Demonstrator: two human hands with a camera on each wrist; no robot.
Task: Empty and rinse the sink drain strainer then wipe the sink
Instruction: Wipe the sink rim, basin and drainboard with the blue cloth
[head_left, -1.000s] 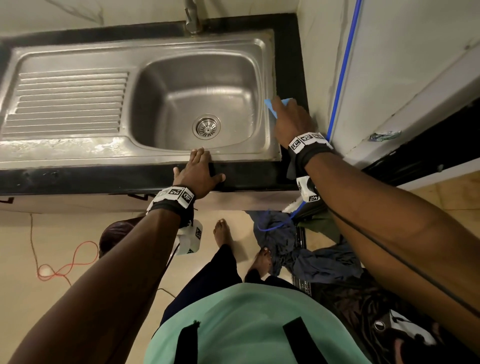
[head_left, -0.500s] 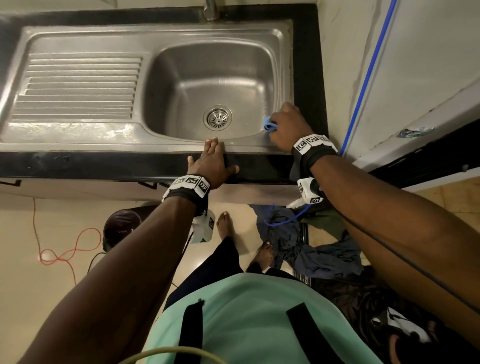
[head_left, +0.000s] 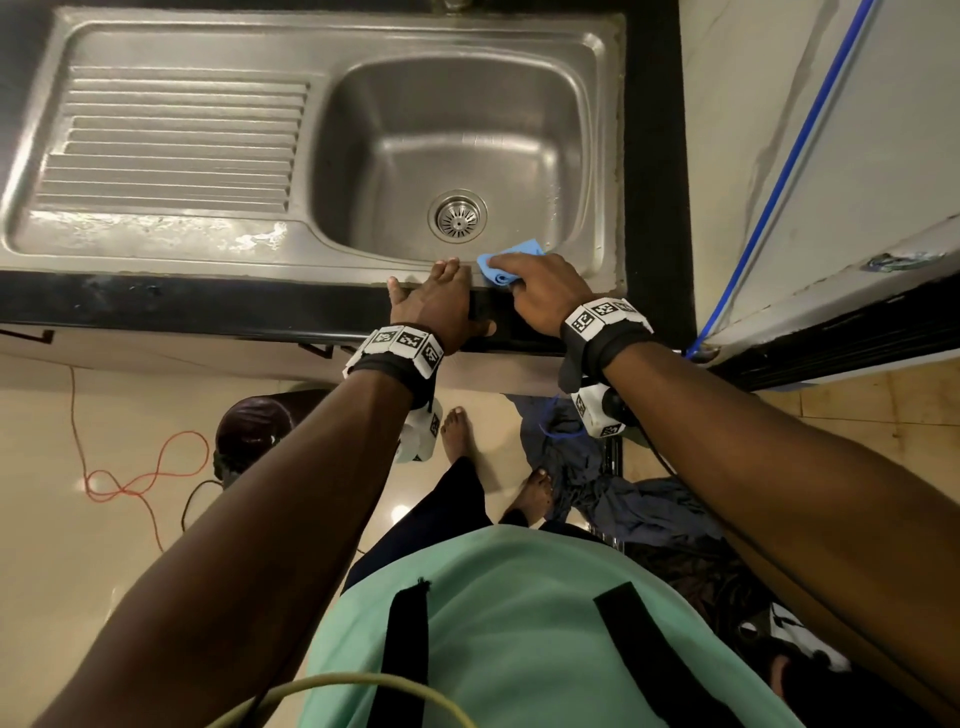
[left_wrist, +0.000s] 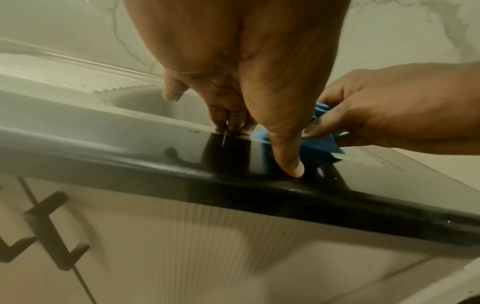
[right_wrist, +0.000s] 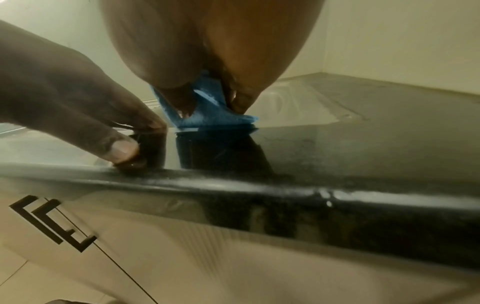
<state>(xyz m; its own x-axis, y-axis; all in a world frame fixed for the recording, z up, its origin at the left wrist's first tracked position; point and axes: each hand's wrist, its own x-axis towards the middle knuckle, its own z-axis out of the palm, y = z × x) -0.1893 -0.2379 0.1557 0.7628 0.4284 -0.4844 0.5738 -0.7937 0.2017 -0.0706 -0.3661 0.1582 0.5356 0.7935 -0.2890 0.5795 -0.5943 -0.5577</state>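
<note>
Head view shows right hand (head_left: 540, 291) pinching a crumpled blue cloth (head_left: 506, 265) on the steel sink (head_left: 182, 249) rim near the strainer (head_left: 457, 216), left hand (head_left: 434, 306) flat beside it.

Black worktop (head_left: 208, 306) edges the steel, with cabinet handles (left_wrist: 49, 228) under it. On the floor there's an orange cord (head_left: 130, 483) at 8 o'clock and dark blue clothes (head_left: 623, 493) at 4 o'clock.

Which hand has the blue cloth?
The right hand holds the blue cloth on the sink's front rim; the left hand just rests flat, holding nothing.
</note>
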